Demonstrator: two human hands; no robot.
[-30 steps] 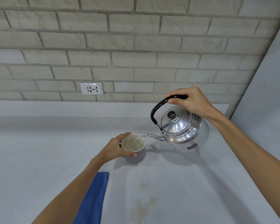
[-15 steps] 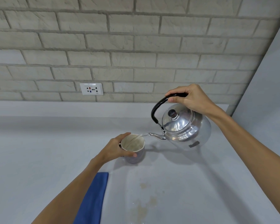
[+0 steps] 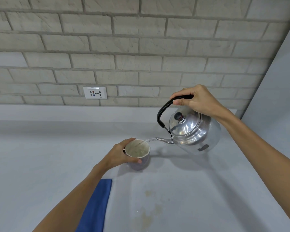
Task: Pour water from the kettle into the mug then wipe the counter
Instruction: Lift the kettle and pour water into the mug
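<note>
A shiny steel kettle (image 3: pixel 195 133) with a black handle hangs tilted above the grey counter (image 3: pixel 40 156), its spout pointing left. My right hand (image 3: pixel 197 101) grips the top of the handle. A thin stream of water runs from the spout into a pale mug (image 3: pixel 138 154) standing on the counter. My left hand (image 3: pixel 118 154) wraps around the mug's left side. A blue cloth (image 3: pixel 97 206) lies on the counter near me, partly under my left forearm.
Brownish stains (image 3: pixel 148 213) mark the counter in front of the mug. A brick wall with a white power socket (image 3: pixel 95 92) backs the counter. A grey panel (image 3: pixel 278 97) closes off the right side.
The kettle has risen slightly and tipped a little further toward the mug while water keeps flowing. My left hand and the mug have stayed in place.
</note>
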